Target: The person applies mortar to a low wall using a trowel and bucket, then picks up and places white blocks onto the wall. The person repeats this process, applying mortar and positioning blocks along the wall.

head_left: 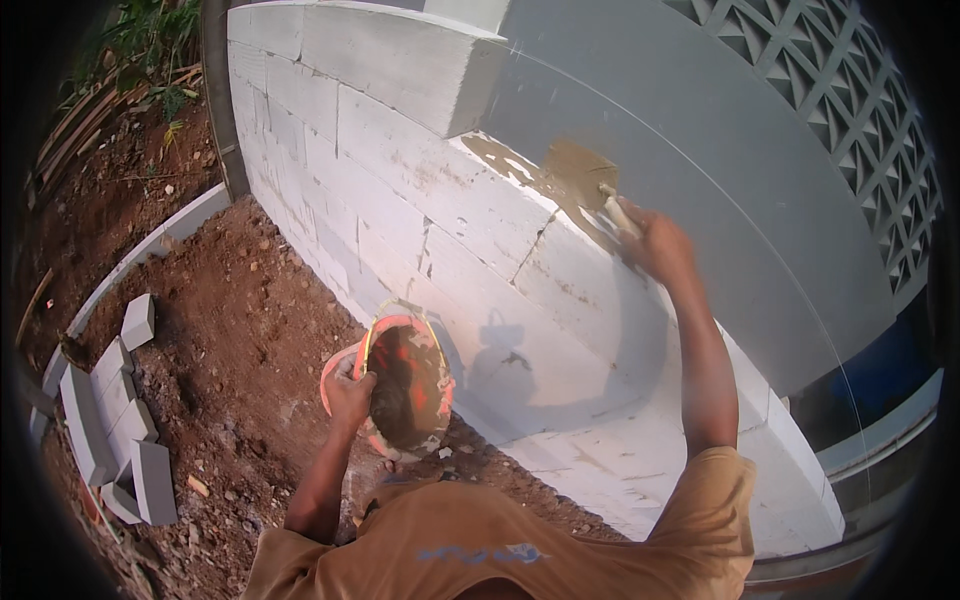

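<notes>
My left hand (350, 396) grips the rim of an orange bucket (449, 384), its fingers wrapped over the near-left side. Grey-brown mortar (426, 392) coats the inside of the bucket, which is tipped so its mouth faces me. My right hand (657, 243) is closed round the pale handle of a trowel (583, 172). The trowel's broad, mortar-smeared blade is at the top of a white block wall (450, 235). A patchy layer of wet mortar (495, 157) lies along that top, from the end of a higher block (405, 62) to below my right hand.
A thin string (700, 168) runs along the wall in front of a grey panel (640, 110). Patterned openwork blocks (850, 110) stand at upper right. Loose pale blocks (88, 425) lie on rough reddish soil (240, 340) at left, beside a low curb (150, 245).
</notes>
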Available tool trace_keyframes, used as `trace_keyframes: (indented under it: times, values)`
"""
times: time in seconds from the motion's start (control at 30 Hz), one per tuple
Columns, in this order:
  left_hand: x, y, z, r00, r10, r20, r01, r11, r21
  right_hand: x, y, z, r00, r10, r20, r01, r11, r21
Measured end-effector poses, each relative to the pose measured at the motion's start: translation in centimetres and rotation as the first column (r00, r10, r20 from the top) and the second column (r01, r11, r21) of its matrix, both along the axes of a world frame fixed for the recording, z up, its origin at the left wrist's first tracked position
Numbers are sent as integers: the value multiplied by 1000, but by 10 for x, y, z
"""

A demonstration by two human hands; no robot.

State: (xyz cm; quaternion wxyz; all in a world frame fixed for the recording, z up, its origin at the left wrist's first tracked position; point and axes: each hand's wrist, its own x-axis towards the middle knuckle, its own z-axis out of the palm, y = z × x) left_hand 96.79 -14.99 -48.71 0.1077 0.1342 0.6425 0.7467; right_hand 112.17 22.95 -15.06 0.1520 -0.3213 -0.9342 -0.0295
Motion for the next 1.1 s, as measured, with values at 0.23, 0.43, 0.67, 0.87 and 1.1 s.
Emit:
trace_keyframes:
  times: [0.23,0.43,0.67,0.87,1.1]
  values:
    - [1,5,17,998,-21,-54,15,994,-108,-3,-5,-16,997,76,2,-74,967,242]
    - [7,10,31,999,34,-11,-34,999,-19,42,-101,-68,955,296,12,-291,945,-150]
    - [34,27,70,979,-168,-112,153,979,-132,44,-160,-269,870,356,341,-318,934,-165]
    - [53,59,57,935,-214,-282,135,952,-275,95,-195,-313,862,505,43,-346,649,-677]
    - [49,66,21,990,-93,-110,73,983,-170,113,-171,-268,999,-20,-35,-37,-78,-996]
